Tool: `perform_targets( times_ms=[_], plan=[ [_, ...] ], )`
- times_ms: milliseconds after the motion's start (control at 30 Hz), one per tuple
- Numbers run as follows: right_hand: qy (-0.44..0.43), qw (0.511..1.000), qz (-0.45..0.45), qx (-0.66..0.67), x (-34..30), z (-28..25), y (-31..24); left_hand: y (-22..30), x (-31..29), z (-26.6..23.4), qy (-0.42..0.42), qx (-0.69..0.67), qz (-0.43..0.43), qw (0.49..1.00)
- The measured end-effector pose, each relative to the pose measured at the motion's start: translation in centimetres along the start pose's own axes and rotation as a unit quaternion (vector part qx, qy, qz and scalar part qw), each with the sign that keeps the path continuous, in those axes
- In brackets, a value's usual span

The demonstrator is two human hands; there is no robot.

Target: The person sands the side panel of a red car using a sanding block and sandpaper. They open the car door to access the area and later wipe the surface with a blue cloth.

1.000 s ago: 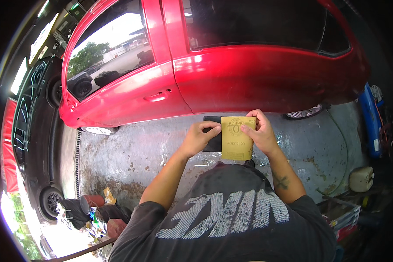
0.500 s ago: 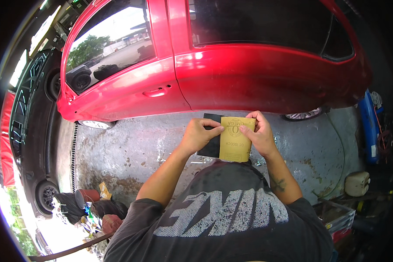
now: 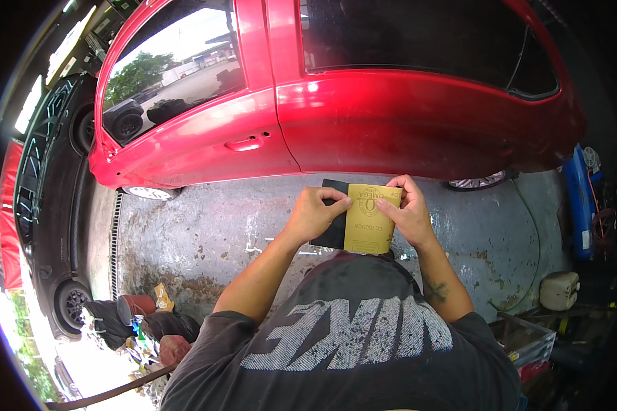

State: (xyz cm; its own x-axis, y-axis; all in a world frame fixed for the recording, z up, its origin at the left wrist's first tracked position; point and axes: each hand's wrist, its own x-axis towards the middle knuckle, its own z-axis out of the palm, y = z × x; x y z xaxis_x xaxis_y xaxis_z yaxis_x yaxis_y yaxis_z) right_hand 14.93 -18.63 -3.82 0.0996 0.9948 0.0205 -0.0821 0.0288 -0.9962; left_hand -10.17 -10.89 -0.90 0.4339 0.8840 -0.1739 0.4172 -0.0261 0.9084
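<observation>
A sheet of sandpaper (image 3: 367,229) is held up in front of my chest, its tan printed backing and dark grit side both showing where it is folded over. My left hand (image 3: 317,214) pinches it between thumb and fingers, near the line where dark meets tan. At the other side, my right hand (image 3: 411,211) grips the upper right edge, thumb on the tan face and fingers behind. Beyond both hands stands a red car (image 3: 384,127), apart from them.
Grey worn floor (image 3: 206,236) lies between me and the car. To the left are a dark car (image 3: 62,205), a floor grate (image 3: 114,240) and a heap of bags with a reddish bucket (image 3: 136,308). A whitish jerrycan (image 3: 559,290) and a hose (image 3: 538,240) lie right.
</observation>
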Motion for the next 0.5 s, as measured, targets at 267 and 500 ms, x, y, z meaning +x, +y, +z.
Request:
perform_targets(
  times_ms=[267,500],
  plan=[
    [0.003,1.0,0.009,-0.006,0.25,0.18,-0.4,-0.13,0.1,-0.2,0.001,-0.005,0.014,1.0],
    [0.004,1.0,0.006,-0.014,0.18,0.31,-0.76,-0.14,-0.03,-0.18,0.001,-0.003,0.011,1.0]
  ],
)
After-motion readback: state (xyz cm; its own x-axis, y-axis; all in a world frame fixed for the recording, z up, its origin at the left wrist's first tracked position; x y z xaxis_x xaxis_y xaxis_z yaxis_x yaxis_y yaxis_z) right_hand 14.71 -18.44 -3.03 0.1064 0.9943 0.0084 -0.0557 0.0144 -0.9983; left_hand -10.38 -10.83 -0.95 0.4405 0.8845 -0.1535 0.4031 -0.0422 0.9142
